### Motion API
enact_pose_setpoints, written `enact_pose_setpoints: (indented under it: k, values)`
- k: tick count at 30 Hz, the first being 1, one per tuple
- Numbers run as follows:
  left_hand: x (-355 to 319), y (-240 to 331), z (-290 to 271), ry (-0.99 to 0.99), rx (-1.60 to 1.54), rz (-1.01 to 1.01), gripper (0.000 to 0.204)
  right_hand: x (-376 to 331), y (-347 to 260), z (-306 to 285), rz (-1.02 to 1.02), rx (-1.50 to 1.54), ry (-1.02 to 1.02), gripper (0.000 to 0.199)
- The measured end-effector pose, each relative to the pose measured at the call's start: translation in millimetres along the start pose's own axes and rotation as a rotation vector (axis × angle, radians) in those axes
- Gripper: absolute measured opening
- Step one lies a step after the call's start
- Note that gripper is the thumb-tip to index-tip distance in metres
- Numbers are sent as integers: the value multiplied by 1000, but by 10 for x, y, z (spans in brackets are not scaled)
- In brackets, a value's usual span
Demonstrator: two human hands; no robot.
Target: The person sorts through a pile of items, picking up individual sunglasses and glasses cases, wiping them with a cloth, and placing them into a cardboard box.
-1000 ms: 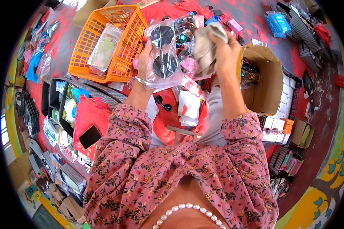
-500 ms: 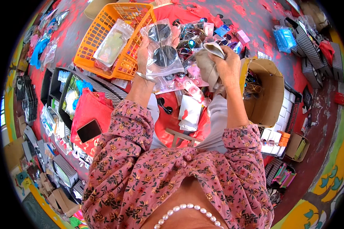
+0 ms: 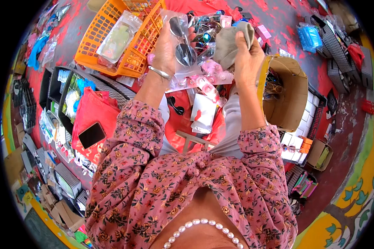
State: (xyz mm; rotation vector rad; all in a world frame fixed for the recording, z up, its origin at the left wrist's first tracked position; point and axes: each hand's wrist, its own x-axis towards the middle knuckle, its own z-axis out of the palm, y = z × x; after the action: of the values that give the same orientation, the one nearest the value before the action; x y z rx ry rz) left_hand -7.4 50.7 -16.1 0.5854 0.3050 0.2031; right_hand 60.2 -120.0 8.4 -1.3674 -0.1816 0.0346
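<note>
In my left hand (image 3: 165,52) is a pair of round dark sunglasses (image 3: 185,54) inside a clear plastic bag, tilted with one lens above the other. A bracelet circles that wrist. My right hand (image 3: 248,62) grips a crumpled grey-beige cloth (image 3: 227,49), thumb on top, just right of the bag. Beyond both hands lies a pile of sunglasses (image 3: 207,25), several of them in clear wrapping. Below the bag, pink packaged items (image 3: 212,74) and a white packet (image 3: 203,112) rest over red material. Another dark pair of glasses (image 3: 175,106) sits left of the packet.
An orange plastic basket (image 3: 87,52) holding bagged items stands at the far left. To the right, an open cardboard box (image 3: 293,99) contains glasses. A phone (image 3: 92,135) lies on a red bag (image 3: 99,112) at the left, beside dark bins. Blue packages (image 3: 309,42) lie far right.
My left hand has turned, so the bagged sunglasses now show at a steeper angle. My right hand has lifted the cloth slightly away from me and changed its fold. The whole view has shifted slightly.
</note>
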Motion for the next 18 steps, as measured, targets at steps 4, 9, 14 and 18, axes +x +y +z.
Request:
enact_pose_setpoints:
  k: [4, 9, 14, 18]
  values:
    - [47, -80, 46, 148, 199, 77, 54, -270, 40, 226, 103, -131, -211, 33]
    - [-4, -6, 72, 171, 9, -71, 67, -511, 1, 333, -172, -634, -506, 59]
    - [111, -97, -24, 318, 32, -62, 39, -392, 174, 230, -155, -629, -548, 51]
    - [124, 17, -137, 77, -69, -167, 25, -148, 124, -24, 451, -41, -511, 36]
